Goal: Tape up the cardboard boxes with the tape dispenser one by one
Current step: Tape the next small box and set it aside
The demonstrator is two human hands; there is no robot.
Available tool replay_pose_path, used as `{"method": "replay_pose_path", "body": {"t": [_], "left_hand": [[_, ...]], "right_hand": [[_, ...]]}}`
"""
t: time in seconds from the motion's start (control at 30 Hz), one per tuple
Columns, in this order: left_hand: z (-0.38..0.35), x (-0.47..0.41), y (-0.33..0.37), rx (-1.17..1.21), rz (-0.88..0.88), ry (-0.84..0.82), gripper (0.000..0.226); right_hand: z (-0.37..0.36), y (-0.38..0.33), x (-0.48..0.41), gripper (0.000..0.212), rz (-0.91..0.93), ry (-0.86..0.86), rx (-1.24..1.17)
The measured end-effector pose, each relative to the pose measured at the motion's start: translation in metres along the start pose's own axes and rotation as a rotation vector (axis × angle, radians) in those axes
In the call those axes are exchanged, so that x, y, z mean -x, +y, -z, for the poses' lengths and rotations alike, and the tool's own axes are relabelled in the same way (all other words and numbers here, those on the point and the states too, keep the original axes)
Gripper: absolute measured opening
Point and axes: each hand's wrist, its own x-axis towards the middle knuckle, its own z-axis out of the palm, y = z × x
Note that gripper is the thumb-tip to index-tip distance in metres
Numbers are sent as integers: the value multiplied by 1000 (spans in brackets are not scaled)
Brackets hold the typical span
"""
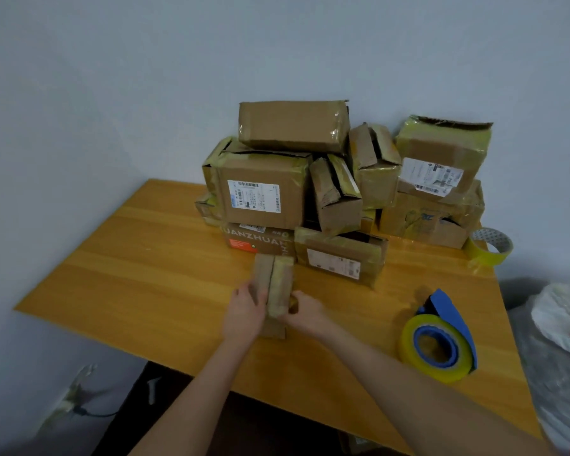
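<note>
gripping small box (273,292) near table edge (119,337)

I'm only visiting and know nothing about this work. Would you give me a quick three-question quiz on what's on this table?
1. True or false: both hands are on the small box at the table's front.
2. Where does the tape dispenser lie? A) in the right hand B) on the table to the person's right C) on top of the box pile
3. What stands at the far right edge, beside the pile?

Key: 1 true, the left hand and right hand press its sides. 2 B. 3 a loose tape roll.
</note>
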Motion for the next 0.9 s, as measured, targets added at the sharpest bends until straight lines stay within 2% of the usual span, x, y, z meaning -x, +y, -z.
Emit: {"method": "replay_pose_path", "body": {"t": [0.1, 0.17, 0.2, 0.27, 0.33, 0.37, 0.43, 0.5, 0.57, 0.63, 0.7, 0.77, 0.9], "left_hand": [[22, -23, -30, 22, 67, 44, 49], [29, -37, -42, -13, 91, 17, 49], [30, -42, -42, -41, 88, 6, 46], [33, -49, -29, -84, 35, 40, 42], [36, -51, 6, -87, -88, 120, 45], [37, -50, 29, -65, -145, 150, 48], [36, -53, 77, 109, -208, 127, 52], [30, -62, 119, 330, -230, 40, 58], [26, -67, 154, 461, -233, -59, 64], [23, -70, 179, 540, -181, -171, 68], [21, -65, 192, 630, -143, -242, 65], [17, -57, 193, 706, -164, -203, 58], [15, -30, 184, 780, -268, -71, 40]], "right_hand": [[-15, -34, -13, 68, 87, -185, -81], [-19, -49, -17, 66, 150, -209, -39], [-16, -55, -18, 61, 189, -166, -10], [0, -61, -20, 42, 266, 37, 12], [36, -62, -22, 19, 318, 345, 15], [59, -62, -22, 15, 337, 517, 13], [106, -60, -23, 20, 301, 804, -41], [146, -51, -30, 32, 136, 911, -114], [168, -38, -40, 55, -17, 829, -116], [174, -30, -45, 81, -47, 668, -163], [173, -29, -43, 92, -25, 545, -225], [174, -29, -37, 96, -18, 522, -253], [174, -26, -18, 103, 6, 597, -286]]}}
